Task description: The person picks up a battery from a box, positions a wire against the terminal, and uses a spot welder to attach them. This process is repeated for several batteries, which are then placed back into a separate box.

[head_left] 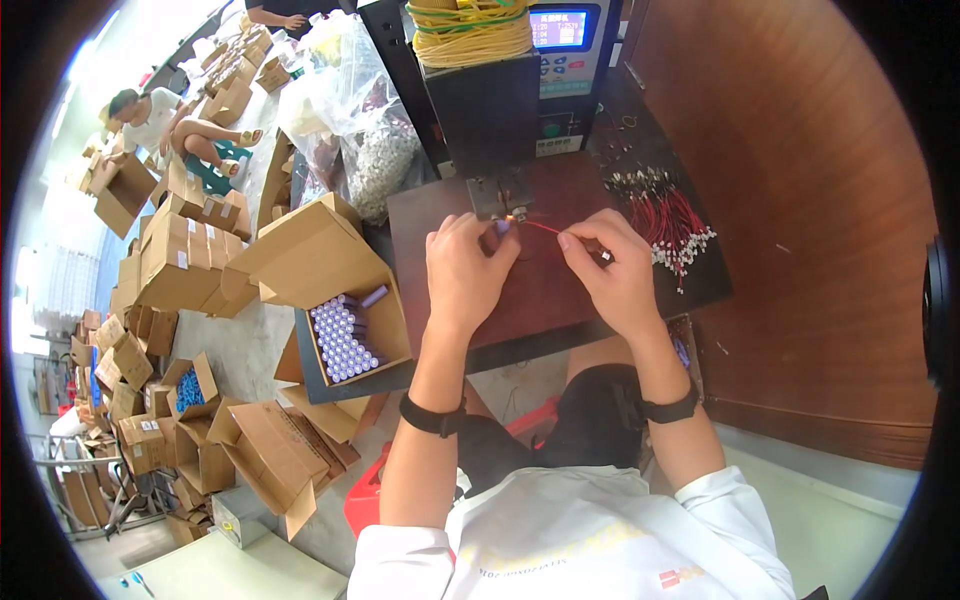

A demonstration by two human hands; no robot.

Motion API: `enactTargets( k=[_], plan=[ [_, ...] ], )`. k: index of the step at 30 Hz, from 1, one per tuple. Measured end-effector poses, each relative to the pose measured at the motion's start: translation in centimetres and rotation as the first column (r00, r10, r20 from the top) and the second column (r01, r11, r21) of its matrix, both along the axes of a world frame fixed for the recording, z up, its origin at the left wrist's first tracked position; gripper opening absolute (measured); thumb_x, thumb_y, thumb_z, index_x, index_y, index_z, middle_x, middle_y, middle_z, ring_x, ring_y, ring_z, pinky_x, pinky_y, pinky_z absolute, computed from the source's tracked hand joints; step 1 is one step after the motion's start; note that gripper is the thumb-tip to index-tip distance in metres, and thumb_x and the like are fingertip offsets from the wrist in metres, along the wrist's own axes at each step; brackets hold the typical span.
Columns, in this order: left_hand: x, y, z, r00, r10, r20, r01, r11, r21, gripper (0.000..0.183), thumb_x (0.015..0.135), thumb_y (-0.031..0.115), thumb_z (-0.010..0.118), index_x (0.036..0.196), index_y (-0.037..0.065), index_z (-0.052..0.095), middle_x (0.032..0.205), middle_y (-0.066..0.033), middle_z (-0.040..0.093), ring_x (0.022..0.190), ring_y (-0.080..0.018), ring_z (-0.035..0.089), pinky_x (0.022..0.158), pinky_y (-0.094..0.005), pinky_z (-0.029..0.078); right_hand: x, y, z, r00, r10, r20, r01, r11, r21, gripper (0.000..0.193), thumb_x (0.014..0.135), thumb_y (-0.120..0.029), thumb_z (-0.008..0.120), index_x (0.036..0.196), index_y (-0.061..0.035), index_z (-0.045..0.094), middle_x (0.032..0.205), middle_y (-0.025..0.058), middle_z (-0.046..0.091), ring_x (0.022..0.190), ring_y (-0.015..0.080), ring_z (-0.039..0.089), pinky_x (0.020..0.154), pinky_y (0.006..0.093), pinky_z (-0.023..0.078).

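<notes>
My left hand (465, 272) is closed around a purple cylindrical battery cell (503, 227), its end up against the electrodes (512, 214) of a spot welder (485, 120). A small orange glow shows where they meet. Between the thumb and fingers of my right hand (618, 270) is a thin red wire lead (542, 228), which runs left to the cell's end. A white connector (606, 257) shows by that hand's fingers. Whether the wire is joined to the cell is too small to tell. Both hands are above a dark red mat (440, 320).
An open cardboard box (398, 335) of upright purple cells (343, 340) stands left of the mat. Red and black leads with white connectors (680, 230) lie at right, beside a brown wooden panel (800, 240). Yellow wire (472, 35) tops the welder. A person (165, 120) sits among cartons at far left.
</notes>
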State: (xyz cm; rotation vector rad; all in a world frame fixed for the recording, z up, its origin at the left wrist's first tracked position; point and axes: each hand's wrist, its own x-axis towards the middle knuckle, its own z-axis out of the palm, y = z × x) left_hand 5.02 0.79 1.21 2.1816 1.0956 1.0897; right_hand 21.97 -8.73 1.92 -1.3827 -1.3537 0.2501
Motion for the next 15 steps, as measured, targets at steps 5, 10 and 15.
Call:
enactTargets(
  k=[5,10,15],
  plan=[
    [-0.2,0.0,0.1,1.0,-0.005,0.008,0.005,1.0,-0.001,0.025,0.081,0.017,0.079,0.074,-0.003,0.066,0.069,-0.0148,0.061,0.066,-0.0315,0.059,0.062,-0.0419,0.046,-0.1,0.0,0.0,1.0,0.007,-0.004,-0.007,1.0,0.006,0.006,0.088,-0.002,0.076,0.09,0.0014,0.071,0.082,0.0076,0.064,0.074,0.0191,0.06,0.063,0.0306,0.047],
    [-0.3,-0.7,0.5,0.998,-0.061,-0.016,0.06,0.997,-0.041,0.02,0.08,0.017,0.082,0.084,-0.001,0.074,0.07,-0.0102,0.064,0.068,-0.0251,0.06,0.064,-0.0379,0.047,0.7,-1.2,0.3,1.0,0.03,-0.008,-0.031,0.999,-0.042,0.004,0.093,-0.001,0.073,0.093,0.0019,0.07,0.087,0.0058,0.063,0.076,0.0125,0.06,0.068,0.0261,0.048],
    [-1.2,-1.4,1.2,0.968,-0.247,0.047,0.251,0.957,-0.144,0.024,0.077,0.024,0.087,0.091,0.006,0.079,0.07,-0.002,0.064,0.073,-0.0208,0.06,0.074,-0.0355,0.045,2.9,-5.8,2.4,0.972,-0.016,-0.235,-0.016,0.991,-0.131,0.006,0.095,-0.001,0.07,0.092,0.0018,0.066,0.089,0.0014,0.059,0.086,0.0084,0.056,0.077,0.0229,0.044]
  ],
)
